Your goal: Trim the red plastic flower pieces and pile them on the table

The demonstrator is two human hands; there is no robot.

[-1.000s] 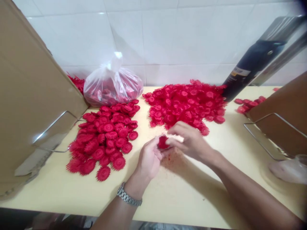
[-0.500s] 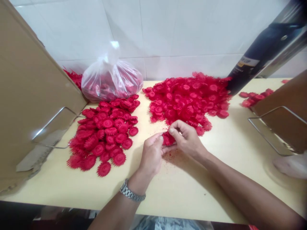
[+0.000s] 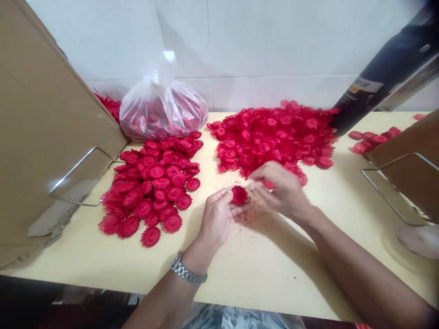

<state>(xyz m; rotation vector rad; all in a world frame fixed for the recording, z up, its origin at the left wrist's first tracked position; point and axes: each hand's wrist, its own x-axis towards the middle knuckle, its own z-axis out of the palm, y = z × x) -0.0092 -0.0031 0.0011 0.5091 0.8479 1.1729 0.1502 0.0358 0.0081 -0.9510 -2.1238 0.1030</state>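
Observation:
Between the thumb and fingers of my left hand [image 3: 217, 212] is a red flower-like disc [image 3: 239, 195] with a toothed rim, held up over the table. To its right my right hand [image 3: 279, 187] is apart from the disc and smeared by motion, so what its fingers hold, if anything, does not show. Behind that hand lies a heap of similar red discs [image 3: 274, 132]. Another pile of red discs [image 3: 154, 178] sits to the left of my hands. Small red crumbs [image 3: 245, 217] are scattered on the tabletop under the hands.
A knotted clear plastic bag [image 3: 163, 112] with red pieces stands by the wall. Cardboard [image 3: 58, 114] with a wire handle rises at left, and a brown box [image 3: 408, 160] at right. A dark printed box [image 3: 370, 73] leans at back right, near a few more discs [image 3: 373, 139].
My right hand has drawn away to the right from the disc, which now shows more fully in my left hand. The view has shifted slightly.

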